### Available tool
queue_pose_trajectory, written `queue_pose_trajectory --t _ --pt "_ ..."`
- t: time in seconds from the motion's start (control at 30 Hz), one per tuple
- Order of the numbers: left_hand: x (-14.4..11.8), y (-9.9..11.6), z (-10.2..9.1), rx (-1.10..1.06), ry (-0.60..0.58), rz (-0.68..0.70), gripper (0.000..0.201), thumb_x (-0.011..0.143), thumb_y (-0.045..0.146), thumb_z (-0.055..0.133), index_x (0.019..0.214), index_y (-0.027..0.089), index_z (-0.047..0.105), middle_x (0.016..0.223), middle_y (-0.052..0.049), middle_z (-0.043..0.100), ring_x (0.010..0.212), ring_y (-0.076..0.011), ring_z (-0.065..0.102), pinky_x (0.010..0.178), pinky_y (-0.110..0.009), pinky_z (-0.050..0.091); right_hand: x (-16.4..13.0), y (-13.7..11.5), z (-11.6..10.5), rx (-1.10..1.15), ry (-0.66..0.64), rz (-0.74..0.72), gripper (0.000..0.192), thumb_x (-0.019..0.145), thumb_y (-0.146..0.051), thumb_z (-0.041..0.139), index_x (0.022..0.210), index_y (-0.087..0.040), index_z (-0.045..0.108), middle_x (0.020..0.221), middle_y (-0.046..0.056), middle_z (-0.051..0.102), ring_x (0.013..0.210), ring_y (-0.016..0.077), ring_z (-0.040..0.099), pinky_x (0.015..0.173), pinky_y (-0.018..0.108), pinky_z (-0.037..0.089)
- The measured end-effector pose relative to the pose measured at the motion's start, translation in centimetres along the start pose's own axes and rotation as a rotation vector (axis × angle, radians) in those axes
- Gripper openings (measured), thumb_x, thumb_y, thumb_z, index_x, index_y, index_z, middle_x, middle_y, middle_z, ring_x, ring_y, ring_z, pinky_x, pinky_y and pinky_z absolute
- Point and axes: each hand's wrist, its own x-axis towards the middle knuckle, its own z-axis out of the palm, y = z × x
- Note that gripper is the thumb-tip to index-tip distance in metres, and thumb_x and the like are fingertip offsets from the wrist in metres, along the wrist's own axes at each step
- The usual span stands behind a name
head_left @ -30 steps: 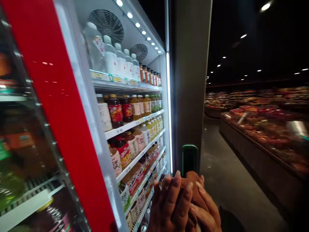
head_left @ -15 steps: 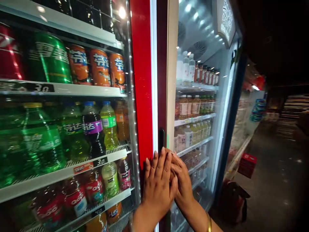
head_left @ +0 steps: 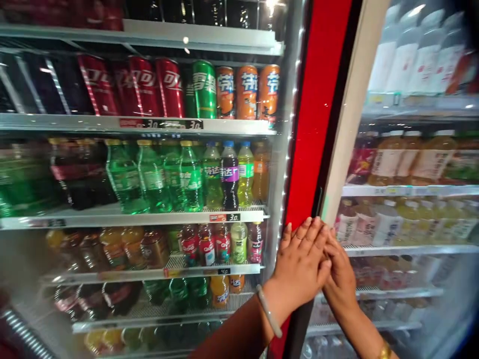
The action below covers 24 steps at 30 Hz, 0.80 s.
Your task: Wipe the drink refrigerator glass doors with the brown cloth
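My left hand, with a pale bangle on its wrist, lies against the edge of the red cooler door frame. Its fingers are stretched out and lie close together. Beside it and partly behind it is my right hand, whose forearm has a gold bangle. The right fingers look extended, though the left hand hides some of them. Both hands touch each other near a dark door handle. I see nothing held in either hand.
Left of the frame, a lit cooler holds red cans, orange cans and green bottles on white shelves. On the right, a second glass-fronted cooler with a cream frame holds bottled drinks.
The view has swung left, showing more of the left cooler. My hands, still together at the door edge, appear further right. The bright white strip beside the red frame no longer shows.
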Motion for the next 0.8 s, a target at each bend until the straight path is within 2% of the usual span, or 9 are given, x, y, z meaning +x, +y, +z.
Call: queue_pose_trajectory --t 0.13,0.2,0.3,0.37,0.53,0.6,0.7,0.8 --pt "-0.4 0.0 -0.3 -0.036 -0.035 -0.042 0.083 0.100 0.039 0.051 0.169 0.016 0.011 0.177 -0.007 0.012 0.165 -0.0255 0.010 0.134 -0.054 0.024 0.9 -1.5 0.5 0.033 -0.006 -0.020 0.035 0.100 -0.036 0.058 0.133 -0.026 0.063 0.158 0.014 0.054 0.152 0.0329 0.047 0.124 0.065 0.040" --pt "-0.4 -0.2 -0.5 -0.038 -0.014 -0.071 0.085 0.099 0.038 0.051 0.169 0.016 0.008 0.177 -0.009 0.008 0.165 -0.0275 0.009 0.132 -0.054 0.027 2.1 -2.6 1.0 0.067 0.002 -0.067 0.035 0.101 -0.035 0.056 0.133 -0.023 0.062 0.158 0.014 0.054 0.151 0.0317 0.048 0.125 0.067 0.036" --pt "-0.2 -0.5 -0.9 -0.037 0.040 -0.099 0.086 0.099 0.037 0.048 0.170 0.016 0.004 0.178 -0.010 0.004 0.166 -0.0279 0.005 0.133 -0.053 0.027 3.5 -3.7 1.7 0.129 0.022 -0.098 0.036 0.103 -0.033 0.052 0.137 -0.024 0.061 0.160 0.014 0.051 0.154 0.0302 0.044 0.125 0.064 0.037" --pt "-0.2 -0.6 -1.1 -0.029 0.046 -0.100 0.087 0.099 0.036 0.048 0.170 0.016 0.002 0.178 -0.009 0.003 0.166 -0.0277 0.005 0.134 -0.053 0.024 3.3 -3.9 2.1 0.137 0.038 -0.089 0.040 0.104 -0.031 0.049 0.142 -0.025 0.058 0.162 0.013 0.049 0.155 0.0298 0.041 0.124 0.064 0.038" --pt "-1.5 -0.4 -0.6 -0.055 -0.014 -0.110 0.085 0.096 0.031 0.047 0.170 0.017 0.007 0.178 -0.008 0.005 0.165 -0.0276 0.008 0.134 -0.051 0.024 0.7 -3.6 2.8 0.072 0.037 -0.078 0.046 0.103 -0.026 0.049 0.149 -0.026 0.053 0.166 0.013 0.043 0.156 0.0276 0.040 0.126 0.063 0.037" --pt "-1.9 -0.3 -0.6 -0.121 0.000 -0.117 0.082 0.098 0.032 0.043 0.170 0.017 0.007 0.178 -0.010 0.005 0.165 -0.0279 0.009 0.134 -0.050 0.025 0.7 -3.9 2.5 0.083 0.010 -0.082 0.042 0.103 -0.030 0.051 0.145 -0.025 0.058 0.162 0.014 0.048 0.153 0.0291 0.045 0.122 0.061 0.042" --pt "-1.5 0.1 -1.2 -0.244 0.070 -0.111 0.075 0.103 0.034 0.033 0.170 0.018 0.005 0.178 -0.011 0.008 0.165 -0.0278 0.010 0.134 -0.051 0.023 2.7 -4.6 1.1 0.093 -0.027 -0.132 0.033 0.102 -0.036 0.055 0.131 -0.026 0.067 0.148 0.013 0.062 0.142 0.0291 0.057 0.113 0.057 0.054" --pt "0.1 1.0 -2.0 -0.287 0.160 -0.056 0.069 0.106 0.032 0.031 0.170 0.023 0.006 0.178 -0.010 0.009 0.165 -0.0275 0.012 0.133 -0.051 0.023 4.9 -4.6 -1.0 0.022 0.084 -0.202 0.032 0.100 -0.033 0.060 0.131 -0.029 0.066 0.146 0.011 0.063 0.138 0.0272 0.060 0.110 0.053 0.057"
